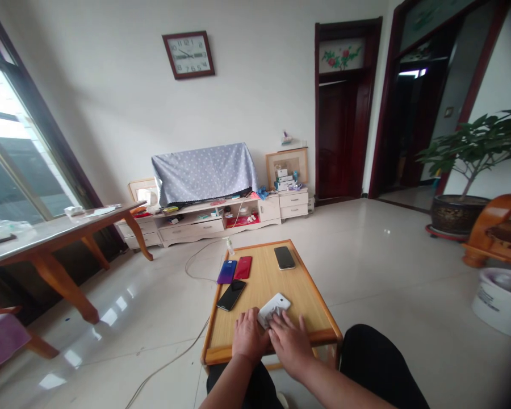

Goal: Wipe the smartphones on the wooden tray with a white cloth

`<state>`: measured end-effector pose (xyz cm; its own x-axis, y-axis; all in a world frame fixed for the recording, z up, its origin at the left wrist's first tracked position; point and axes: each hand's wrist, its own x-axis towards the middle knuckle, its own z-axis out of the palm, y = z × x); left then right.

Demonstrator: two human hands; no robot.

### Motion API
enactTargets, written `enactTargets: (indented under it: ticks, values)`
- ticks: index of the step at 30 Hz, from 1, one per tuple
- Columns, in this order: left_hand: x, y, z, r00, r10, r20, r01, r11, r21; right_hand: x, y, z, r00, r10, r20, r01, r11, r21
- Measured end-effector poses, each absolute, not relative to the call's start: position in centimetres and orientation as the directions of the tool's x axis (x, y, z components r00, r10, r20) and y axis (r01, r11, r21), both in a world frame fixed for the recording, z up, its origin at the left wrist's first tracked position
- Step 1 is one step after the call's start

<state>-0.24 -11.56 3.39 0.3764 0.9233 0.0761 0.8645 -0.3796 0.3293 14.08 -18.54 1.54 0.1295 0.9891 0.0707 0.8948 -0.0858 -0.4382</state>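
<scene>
L hand (249,335) curled by white phone (274,303), grip unclear; R hand (290,341) splayed over it; wood worktop (264,271), glossy flr (153,307), wall clock (189,55).

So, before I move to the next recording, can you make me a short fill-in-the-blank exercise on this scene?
1. The phone under the fingers of the right hand has a ____ back.
2. The blue-purple phone has a ____ one immediately to its right.
3. The pump bottle stands by the small table's far corner on the ____ side.
4. Counting the one at the hands, ____ phones are visible.

Missing words: white; red; left; five.
</scene>
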Motion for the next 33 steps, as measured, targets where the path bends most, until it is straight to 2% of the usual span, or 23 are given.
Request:
enactTargets:
  ticks: [2,8,15,23,30,33]
  values:
    - [-0.1,-11.7,3.6,0.374,0.925,0.069,0.869,-0.376,0.321,14.1,-18.6,1.5,0.131,0.989,0.068,0.891,-0.087,-0.446]
    - [0.4,-12.5,4.1,0.354,0.93,0.099,0.882,-0.368,0.295,17.4,-16.8,2.3,0.281,0.956,0.081,0.866,-0.217,-0.45]
    - [0.4,-12.2,4.1,0.365,0.927,0.083,0.881,-0.372,0.293,13.8,-18.9,2.3,0.126,0.988,0.092,0.881,-0.069,-0.468]
    - [0.3,-12.2,3.8,0.375,0.92,0.109,0.875,-0.391,0.287,17.4,-16.8,2.6,0.264,0.962,0.072,0.87,-0.205,-0.448]
    - [-0.3,-11.5,2.7,0.391,0.917,0.08,0.859,-0.395,0.326,13.8,-19.0,2.0,0.086,0.995,0.054,0.902,-0.055,-0.428]
    - [-0.3,-11.4,2.4,0.396,0.914,0.087,0.854,-0.401,0.331,14.5,-18.6,2.2,0.097,0.995,0.039,0.903,-0.072,-0.423]
